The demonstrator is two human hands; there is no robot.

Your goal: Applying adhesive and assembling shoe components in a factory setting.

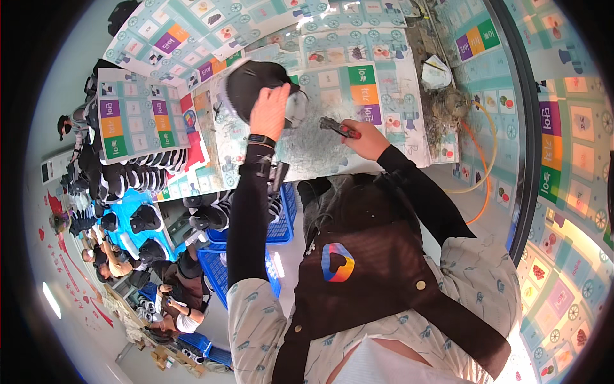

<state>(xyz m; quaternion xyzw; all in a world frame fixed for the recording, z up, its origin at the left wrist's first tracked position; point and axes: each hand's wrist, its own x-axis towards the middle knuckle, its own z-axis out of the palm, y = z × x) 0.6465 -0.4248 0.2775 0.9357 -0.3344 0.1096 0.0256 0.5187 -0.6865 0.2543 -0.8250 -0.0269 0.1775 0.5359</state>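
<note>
My left hand (267, 115) grips a black cap (252, 86) by its edge, fingers curled over the side that faces me. Pale grey-white material shows along the cap's right side. The cap is held at the table (396, 137), near its left part. In my right hand (369, 142) is a small dark tool with a red handle (350, 132), its dark end pointing left toward the cap. Tool and cap are apart. Its exact kind is too small to make out. Grey thread fluff (300, 146) lies spread on the tabletop between my hands.
Rows of nested black-and-white caps (137, 179) stand left of the table. Blue plastic crates (217, 272) sit below its front edge. A ball of grey fluff (451, 102) and an orange hose (481, 198) are at the right. Other people (182, 307) work at the lower left.
</note>
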